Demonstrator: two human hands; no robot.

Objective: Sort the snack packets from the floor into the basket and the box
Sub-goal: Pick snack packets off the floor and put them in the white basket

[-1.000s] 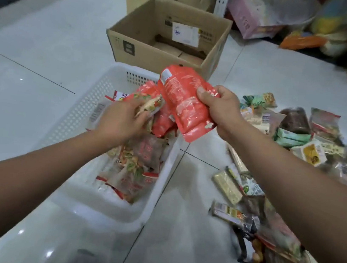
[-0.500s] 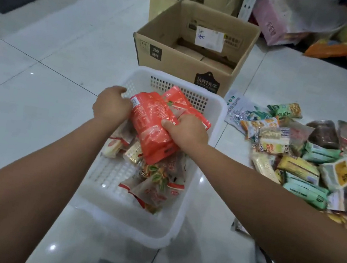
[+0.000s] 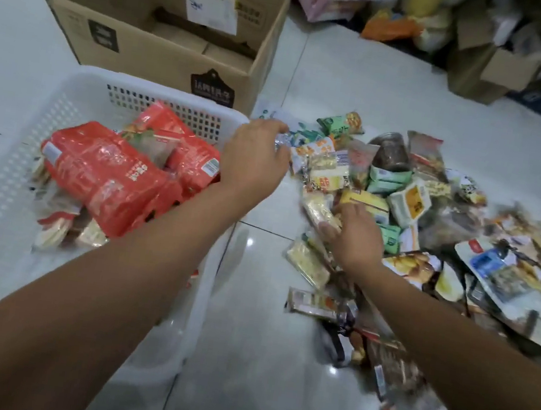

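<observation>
Released since half a second ago, the large red plastic snack packet (image 3: 102, 177) is now seen lying on top of other packets inside the white perforated plastic basket (image 3: 160, 90), and both hands have been moved away to the right. The left hand (image 3: 254, 161) is held over the basket's right rim, its fingers (image 3: 274, 127) curled at the edge of a silvery crinkled packet (image 3: 282, 138) on the white tiled floor (image 3: 366, 79); whether that packet is gripped cannot be told. The right hand (image 3: 356, 239) is laid on the near edge of the heap of mixed snack packets (image 3: 401, 202), thumb and forefinger spread across a pale yellow clear-wrapped packet (image 3: 320, 212); motion blur leaves it unclear whether this packet is pinched. The heap is spread over the floor to the right of the basket. An open brown cardboard box (image 3: 145, 48) is set just behind the basket.
</observation>
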